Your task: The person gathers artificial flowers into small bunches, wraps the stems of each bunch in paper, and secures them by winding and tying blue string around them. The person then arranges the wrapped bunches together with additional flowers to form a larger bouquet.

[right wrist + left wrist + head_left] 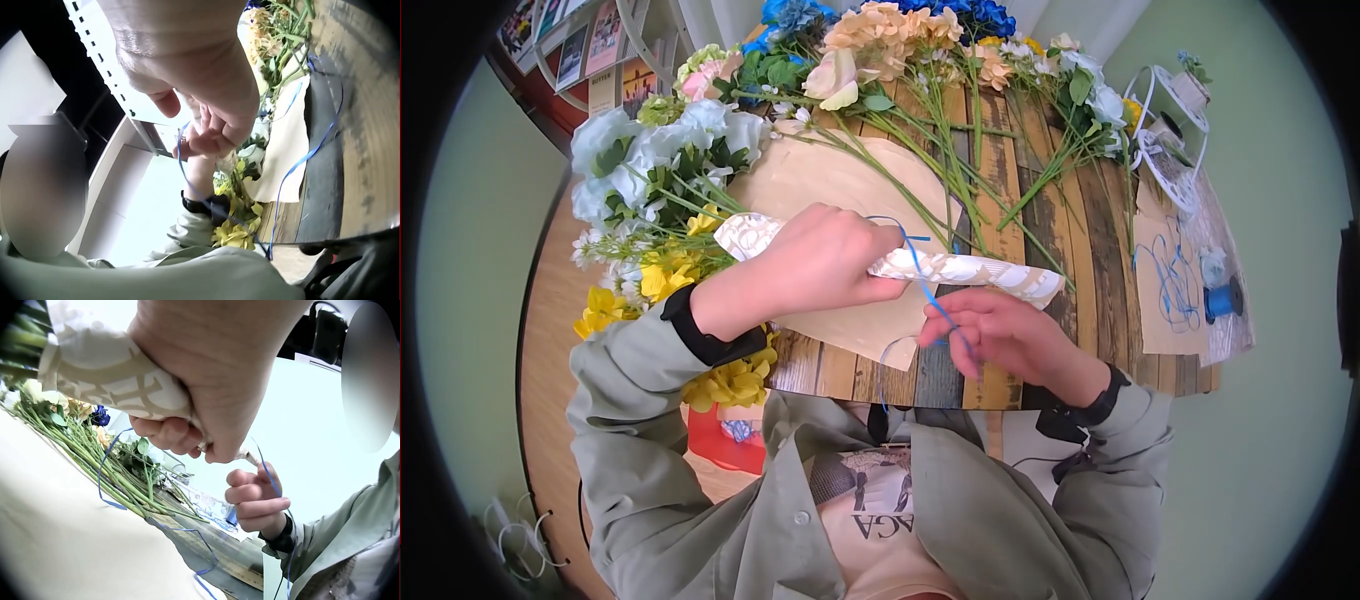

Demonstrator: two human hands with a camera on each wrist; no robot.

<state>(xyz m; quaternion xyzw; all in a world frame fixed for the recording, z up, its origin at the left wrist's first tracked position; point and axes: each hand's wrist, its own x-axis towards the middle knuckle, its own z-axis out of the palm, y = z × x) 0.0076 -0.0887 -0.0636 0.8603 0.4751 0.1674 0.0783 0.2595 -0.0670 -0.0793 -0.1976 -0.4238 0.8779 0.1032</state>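
My left hand [830, 255] grips a roll of white paper with a beige pattern [990, 275] around its middle. Green stems [22, 344] show at one open end of the roll in the left wrist view. A thin blue ribbon [921, 265] crosses the roll just beside the left hand's fingers. Close to the roll's lower side, my right hand [1010, 335] holds the ribbon at its bent fingers, and a loose length hangs past the table edge. Beneath the left hand lies a sheet of plain beige paper [840, 335].
Loose flowers with long green stems [940, 160] cover the table's far side. Pale blue flowers [640, 160] and yellow flowers [735, 380] lie at the left. To the right are a blue ribbon spool [1224, 300], tangled ribbon [1175, 285] and a white wire stand [1170, 150].
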